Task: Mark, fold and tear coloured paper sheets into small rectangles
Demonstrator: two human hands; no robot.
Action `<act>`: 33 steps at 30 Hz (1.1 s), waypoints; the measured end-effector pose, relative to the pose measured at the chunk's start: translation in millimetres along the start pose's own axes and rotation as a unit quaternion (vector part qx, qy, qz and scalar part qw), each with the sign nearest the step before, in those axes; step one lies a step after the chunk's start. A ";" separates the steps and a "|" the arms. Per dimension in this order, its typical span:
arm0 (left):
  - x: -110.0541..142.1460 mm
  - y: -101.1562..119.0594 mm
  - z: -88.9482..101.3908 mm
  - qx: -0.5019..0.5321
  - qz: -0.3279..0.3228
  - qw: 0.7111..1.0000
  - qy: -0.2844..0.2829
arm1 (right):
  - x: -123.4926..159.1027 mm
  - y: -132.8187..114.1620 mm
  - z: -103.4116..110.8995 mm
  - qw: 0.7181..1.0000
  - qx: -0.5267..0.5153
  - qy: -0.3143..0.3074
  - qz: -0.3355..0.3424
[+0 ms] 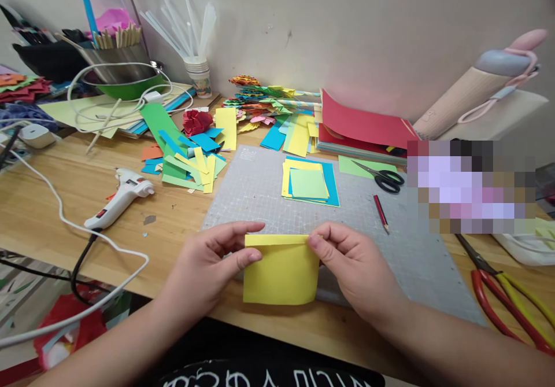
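A yellow sheet of paper (280, 274) is held up in front of me at the table's near edge, a narrow strip folded over along its top. My right hand (347, 260) pinches the upper right corner between thumb and fingers. My left hand (217, 260) has its thumb on the front of the paper near the upper left, the index finger stretched out behind the top edge. Beyond the hands, a stack of yellow, blue and light green paper squares (309, 183) lies on the grey cutting mat (255, 173).
Black scissors (389, 181) and a pencil (381, 214) lie on the mat's right side. Red-and-yellow-handled pliers (489, 277) rest at the far right. A white glue gun (119, 199) with its cable and several paper scraps (191, 164) occupy the left. A cup of glue sticks (199, 77) stands behind.
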State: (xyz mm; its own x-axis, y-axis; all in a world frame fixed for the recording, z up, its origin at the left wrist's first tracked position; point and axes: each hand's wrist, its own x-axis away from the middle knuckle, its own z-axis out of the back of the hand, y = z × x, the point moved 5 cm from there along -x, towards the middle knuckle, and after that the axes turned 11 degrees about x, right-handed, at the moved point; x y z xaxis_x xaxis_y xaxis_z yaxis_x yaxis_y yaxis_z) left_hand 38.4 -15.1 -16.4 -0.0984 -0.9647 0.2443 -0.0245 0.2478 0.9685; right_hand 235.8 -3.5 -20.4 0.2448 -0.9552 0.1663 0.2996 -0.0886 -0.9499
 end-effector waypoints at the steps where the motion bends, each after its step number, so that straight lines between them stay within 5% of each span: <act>1: 0.4 1.1 0.9 -0.004 -0.010 1.000 0.010 | 0.2 0.4 -0.3 1.000 0.002 -0.001 0.000; 7: 0.8 7.1 7.1 -0.085 -0.062 0.994 0.042 | 1.0 -0.3 -3.4 1.000 0.019 -0.025 0.005; 13: 2.7 9.4 1.3 -0.168 -0.079 0.982 0.000 | 0.6 1.6 -11.3 0.995 0.051 -0.087 -0.005; 22: -8.0 -7.8 -6.5 0.012 0.057 0.998 -0.011 | -6.7 9.0 -11.8 0.991 -0.002 -0.118 -0.064; 27: -8.8 -4.1 -4.3 -0.018 0.039 0.999 0.023 | -6.3 10.2 -14.8 0.989 0.003 -0.130 -0.065; 33: -5.1 -1.7 -18.6 -0.100 0.014 0.994 -0.032 | 0.3 5.8 -21.7 0.987 0.041 -0.155 -0.034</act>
State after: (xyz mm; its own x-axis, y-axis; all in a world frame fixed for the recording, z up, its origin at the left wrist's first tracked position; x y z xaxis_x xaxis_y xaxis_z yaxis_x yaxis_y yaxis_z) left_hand 57.5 -12.2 -18.5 -0.1601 -0.9483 0.2741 0.1769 0.2456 0.9531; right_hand 217.5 -10.5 -31.6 0.4880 -0.8147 0.3132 0.3945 -0.1143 -0.9118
